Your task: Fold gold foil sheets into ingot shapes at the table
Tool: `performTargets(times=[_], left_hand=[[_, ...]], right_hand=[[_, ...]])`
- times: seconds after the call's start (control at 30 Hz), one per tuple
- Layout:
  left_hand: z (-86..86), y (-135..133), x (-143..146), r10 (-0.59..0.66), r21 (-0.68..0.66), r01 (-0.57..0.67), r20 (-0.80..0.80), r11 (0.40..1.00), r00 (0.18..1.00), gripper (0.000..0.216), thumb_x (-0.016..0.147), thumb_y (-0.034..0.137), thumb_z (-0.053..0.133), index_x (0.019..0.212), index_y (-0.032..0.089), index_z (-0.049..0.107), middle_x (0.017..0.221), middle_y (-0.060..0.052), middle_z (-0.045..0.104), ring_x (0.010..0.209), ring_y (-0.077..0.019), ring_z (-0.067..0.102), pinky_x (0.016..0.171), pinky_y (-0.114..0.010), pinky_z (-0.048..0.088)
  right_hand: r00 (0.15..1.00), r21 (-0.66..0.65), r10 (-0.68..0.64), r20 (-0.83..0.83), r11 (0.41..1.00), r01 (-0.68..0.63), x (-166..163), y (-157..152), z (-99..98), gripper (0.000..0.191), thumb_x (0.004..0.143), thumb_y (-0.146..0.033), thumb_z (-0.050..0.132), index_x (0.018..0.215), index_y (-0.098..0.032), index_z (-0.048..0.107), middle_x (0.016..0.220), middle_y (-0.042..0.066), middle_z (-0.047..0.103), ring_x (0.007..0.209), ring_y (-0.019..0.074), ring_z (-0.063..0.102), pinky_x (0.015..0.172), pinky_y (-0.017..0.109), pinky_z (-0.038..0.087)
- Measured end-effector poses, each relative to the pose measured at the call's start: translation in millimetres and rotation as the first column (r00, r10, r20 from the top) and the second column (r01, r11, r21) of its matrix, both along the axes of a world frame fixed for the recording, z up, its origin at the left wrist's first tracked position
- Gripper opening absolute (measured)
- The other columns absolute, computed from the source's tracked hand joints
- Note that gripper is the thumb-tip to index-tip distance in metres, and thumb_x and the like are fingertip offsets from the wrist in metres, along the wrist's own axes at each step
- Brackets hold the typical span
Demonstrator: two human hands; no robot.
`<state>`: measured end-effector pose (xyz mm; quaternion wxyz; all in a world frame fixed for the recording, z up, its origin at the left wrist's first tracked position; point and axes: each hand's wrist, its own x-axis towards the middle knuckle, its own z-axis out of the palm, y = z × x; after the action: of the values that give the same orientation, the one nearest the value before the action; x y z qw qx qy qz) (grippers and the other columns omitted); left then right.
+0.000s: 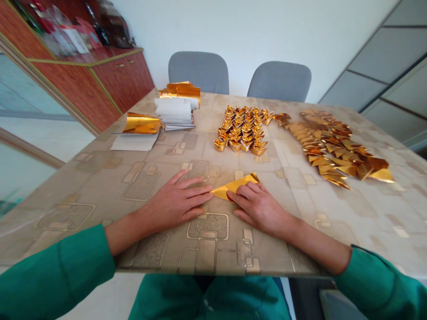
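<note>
**No readable words on show**

Nothing legible anywhere right now! Over on the cabinet, the packets are too blurred to give up a single word. The folded gold paper offers no readable print, and down on the tablecloth it's all pattern, no letters or numbers.

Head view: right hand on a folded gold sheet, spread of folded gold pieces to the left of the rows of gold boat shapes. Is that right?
Not quite. In the head view, the spread of folded gold pieces lies to the right, not left, of the rows of gold boat shapes; the right hand is on a folded gold sheet, as stated.
</note>
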<state>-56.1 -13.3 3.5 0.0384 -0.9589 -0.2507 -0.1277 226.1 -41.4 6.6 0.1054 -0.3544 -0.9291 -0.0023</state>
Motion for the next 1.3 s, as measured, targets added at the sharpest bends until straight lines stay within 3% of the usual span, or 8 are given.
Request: performTargets(times=[0.4,0.53,0.63,0.83,1.0,1.13,1.3], left_hand=[[5.8,-14,9,0.195,0.091,-0.204,0.095,0.975,0.976,0.026,0.097,0.031,0.051,0.11,0.02,0.071,0.125,-0.007,0.069,0.124,-0.0267,0.056,0.113,-0.053,0.03],[3.9,-20,22,0.065,0.127,-0.084,0.149,0.988,0.987,0.03,0.097,0.019,0.046,0.119,0.013,0.065,0.125,-0.011,0.067,0.114,-0.0234,0.059,0.105,-0.043,0.042],[2.2,-25,39,-0.012,0.058,0.005,0.115,0.998,0.993,0.03,0.098,0.021,0.043,0.118,0.01,0.063,0.117,-0.013,0.067,0.108,-0.0224,0.06,0.097,-0.038,0.047],[2.6,-24,49,0.031,-0.023,-0.031,-0.015,0.999,0.999,0.03,0.097,0.033,0.05,0.12,0.017,0.061,0.109,-0.009,0.066,0.102,-0.0245,0.058,0.1,-0.046,0.043],[7.5,-25,51,0.057,-0.039,-0.059,-0.062,0.997,0.996,0.035,0.093,0.033,0.057,0.127,0.024,0.058,0.108,-0.006,0.064,0.105,-0.0246,0.056,0.108,-0.051,0.035],[6.7,-17,47,0.028,-0.039,-0.031,-0.082,0.999,0.996,0.036,0.093,0.036,0.057,0.128,0.026,0.06,0.11,-0.008,0.063,0.104,-0.0254,0.057,0.103,-0.048,0.04],[8.7,9,27,-0.154,-0.034,0.151,-0.098,0.988,0.983,0.036,0.096,0.036,0.053,0.13,0.026,0.06,0.129,-0.011,0.061,0.122,-0.0252,0.054,0.107,-0.045,0.038]], right_hand=[[1.0,-0.012,-0.014,0.019,1.0,0.014,1,-3,-0.6,0.046,0.095,-0.039,0.056,0.133,-0.012,0.056,0.102,0.011,0.062,0.093,0.0264,0.049,0.081,0.041,0.042],[0.999,-0.067,-0.041,-0.03,0.997,0.038,-2,-4,-1.2,0.045,0.095,-0.038,0.055,0.132,-0.011,0.057,0.101,0.012,0.061,0.093,0.0263,0.049,0.081,0.042,0.043],[0.991,-0.121,-0.077,-0.112,0.991,0.063,-5,-4,-2.7,0.039,0.097,-0.032,0.051,0.129,-0.011,0.059,0.1,0.012,0.06,0.092,0.0254,0.05,0.081,0.041,0.044],[0.95,-0.229,-0.065,-0.306,0.973,-0.007,13,10,-3.0,0.029,0.099,-0.018,0.045,0.123,-0.015,0.06,0.097,0.01,0.061,0.092,0.0212,0.055,0.083,0.036,0.048],[0.953,-0.186,-0.141,-0.268,0.978,0.093,45,31,2.5,0.017,0.096,-0.013,0.049,0.106,-0.014,0.063,0.092,0.009,0.061,0.088,0.0203,0.055,0.08,0.033,0.048],[0.969,-0.198,-0.088,-0.232,0.979,0.042,58,33,11.0,0.014,0.097,-0.016,0.05,0.096,-0.014,0.064,0.093,0.009,0.061,0.09,0.0201,0.055,0.082,0.034,0.047],[0.977,-0.236,0.085,-0.195,0.963,-0.131,64,26,23.2,0.017,0.096,-0.023,0.056,0.107,-0.017,0.066,0.11,0.01,0.063,0.102,0.021,0.055,0.091,0.038,0.046]])
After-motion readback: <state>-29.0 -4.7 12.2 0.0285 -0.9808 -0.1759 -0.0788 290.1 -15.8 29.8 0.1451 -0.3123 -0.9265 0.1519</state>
